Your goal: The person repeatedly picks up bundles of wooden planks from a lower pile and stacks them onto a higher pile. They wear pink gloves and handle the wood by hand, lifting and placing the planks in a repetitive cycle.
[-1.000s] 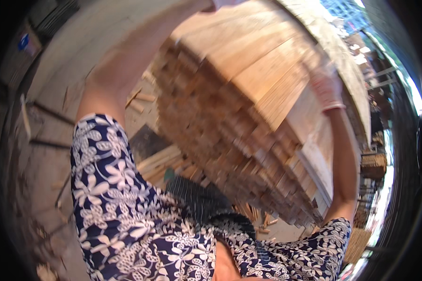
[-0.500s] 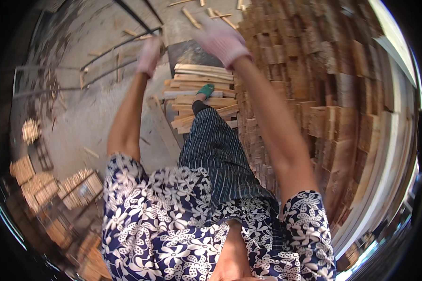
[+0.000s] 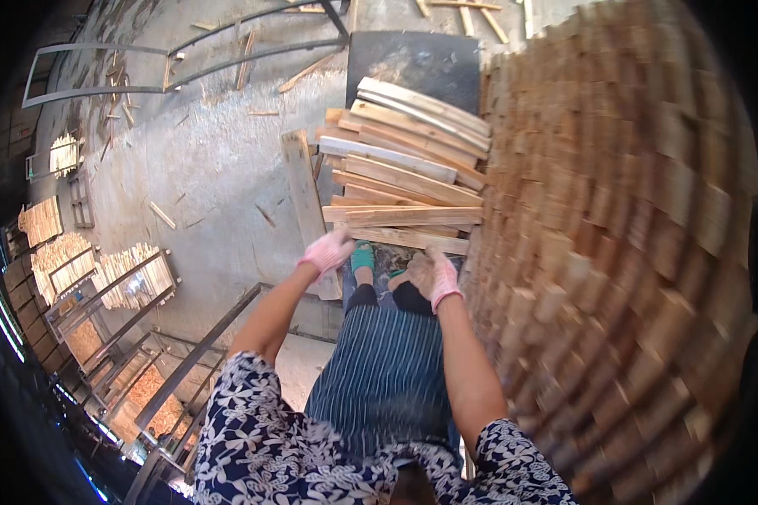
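My left hand (image 3: 328, 251), in a pink and white knit glove, is at the left end of the nearest wooden board (image 3: 406, 240), fingers reaching toward it and apart. Close to the same board's near edge, right of middle, is my right hand (image 3: 435, 276), its glove brownish over the fingers, which look stretched out. Whether either hand touches the board I cannot tell. Beyond it lies a loose pile of pale boards (image 3: 408, 168), mostly crosswise, some slanted over others. Both hands look to hold nothing.
A tall wall of stacked lumber (image 3: 598, 252) rises close on my right. My green shoes (image 3: 363, 255) stand just before the pile. A long plank (image 3: 303, 185) lies at its left, a dark sheet (image 3: 413, 57) behind. Metal frames (image 3: 198, 358) and bundled wood (image 3: 135, 278) are at left.
Both hands have come down and back from high over the far side to the pile's near edge. My view has shifted, and both feet now show in front of the boards.
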{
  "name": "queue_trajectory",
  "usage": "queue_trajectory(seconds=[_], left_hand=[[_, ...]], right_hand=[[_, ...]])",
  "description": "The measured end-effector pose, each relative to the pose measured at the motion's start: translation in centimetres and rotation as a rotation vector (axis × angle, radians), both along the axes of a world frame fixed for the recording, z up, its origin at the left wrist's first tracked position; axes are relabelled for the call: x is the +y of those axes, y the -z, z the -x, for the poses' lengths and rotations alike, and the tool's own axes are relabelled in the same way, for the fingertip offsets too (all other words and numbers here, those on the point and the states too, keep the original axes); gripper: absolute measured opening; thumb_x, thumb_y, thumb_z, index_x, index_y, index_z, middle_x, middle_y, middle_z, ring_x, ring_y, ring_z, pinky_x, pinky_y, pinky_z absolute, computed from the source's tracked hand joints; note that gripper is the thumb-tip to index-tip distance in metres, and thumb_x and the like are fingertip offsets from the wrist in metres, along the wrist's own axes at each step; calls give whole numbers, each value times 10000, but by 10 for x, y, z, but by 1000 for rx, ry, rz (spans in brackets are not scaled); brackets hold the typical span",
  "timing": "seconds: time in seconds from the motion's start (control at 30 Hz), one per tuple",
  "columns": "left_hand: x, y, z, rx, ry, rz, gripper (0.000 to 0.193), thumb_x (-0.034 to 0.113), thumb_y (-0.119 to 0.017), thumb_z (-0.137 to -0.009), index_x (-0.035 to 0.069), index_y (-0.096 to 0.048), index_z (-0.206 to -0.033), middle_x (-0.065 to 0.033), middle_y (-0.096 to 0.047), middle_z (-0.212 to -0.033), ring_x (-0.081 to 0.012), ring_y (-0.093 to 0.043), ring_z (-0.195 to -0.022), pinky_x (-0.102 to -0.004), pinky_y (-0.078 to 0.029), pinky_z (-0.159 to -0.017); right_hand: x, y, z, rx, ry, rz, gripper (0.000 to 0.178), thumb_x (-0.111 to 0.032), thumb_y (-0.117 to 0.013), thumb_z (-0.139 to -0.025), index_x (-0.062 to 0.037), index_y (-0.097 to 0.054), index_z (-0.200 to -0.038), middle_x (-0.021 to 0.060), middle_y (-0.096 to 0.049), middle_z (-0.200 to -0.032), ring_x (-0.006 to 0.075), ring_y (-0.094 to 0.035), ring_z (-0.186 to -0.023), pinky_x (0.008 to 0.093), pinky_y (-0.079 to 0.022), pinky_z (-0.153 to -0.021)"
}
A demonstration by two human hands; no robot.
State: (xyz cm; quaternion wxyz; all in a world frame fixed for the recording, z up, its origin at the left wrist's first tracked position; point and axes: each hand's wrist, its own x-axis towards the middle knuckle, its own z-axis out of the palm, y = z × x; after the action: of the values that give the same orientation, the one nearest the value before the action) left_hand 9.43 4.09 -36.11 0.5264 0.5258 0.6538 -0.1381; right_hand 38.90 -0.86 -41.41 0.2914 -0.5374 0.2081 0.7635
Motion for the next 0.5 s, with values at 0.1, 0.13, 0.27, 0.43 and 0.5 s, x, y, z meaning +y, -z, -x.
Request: queue_trajectory(seconds=[0.1, 0.13, 0.27, 0.43, 0.5], left_hand=[[79, 120, -6, 156, 257, -178, 538, 462, -571, -948, 84, -573, -1331, -241, -599, -1297, -406, -582, -1223, -490, -467, -1048], [99, 159, 1, 163, 279, -224, 560, 466, -575, -943, 91, -552, -1358, -246, -595, -1308, -403, -568, -1239, -487, -461, -1061], [164, 265, -5, 319, 365, -370, 634, 514, -571, -947, 128, -488, -1443, -205, -456, -1486, -386, -436, -1382, -506, -376, -1144], [144, 377, -10, 553, 452, -884, 752, 652, -508, -936, 88, -488, -1433, -211, -458, -1474, -358, -402, -1400, -635, -304, -1103], [133, 367, -23, 524, 477, -656, 784, 694, -502, -918, 84, -510, -1411, -209, -503, -1435, -352, -450, -1347, -614, -330, -1062]], right_hand=[[-58, 129, 51, 83, 242, 370, 368, -294, -580, -971, 7, -543, -1180, 212, -576, -1192, 396, -571, -1114, 584, -469, -997], [-70, 148, 65, -6, 254, 427, 361, -282, -569, -969, -10, -529, -1204, 221, -560, -1254, 402, -555, -1155, 598, -434, -1051], [-99, 254, 77, -107, 506, 641, 325, -334, -436, -1050, -75, -543, -1214, 175, -560, -1359, 361, -526, -1272, 551, -408, -1098], [-117, 351, 87, -125, 660, 564, 674, -541, -396, -1012, -120, -353, -1536, 129, -371, -1599, 358, -380, -1447, 538, -356, -1153], [-97, 355, 85, -135, 762, 493, 729, -635, -335, -1013, -91, -425, -1489, 104, -381, -1601, 331, -336, -1487, 534, -354, -1158]])
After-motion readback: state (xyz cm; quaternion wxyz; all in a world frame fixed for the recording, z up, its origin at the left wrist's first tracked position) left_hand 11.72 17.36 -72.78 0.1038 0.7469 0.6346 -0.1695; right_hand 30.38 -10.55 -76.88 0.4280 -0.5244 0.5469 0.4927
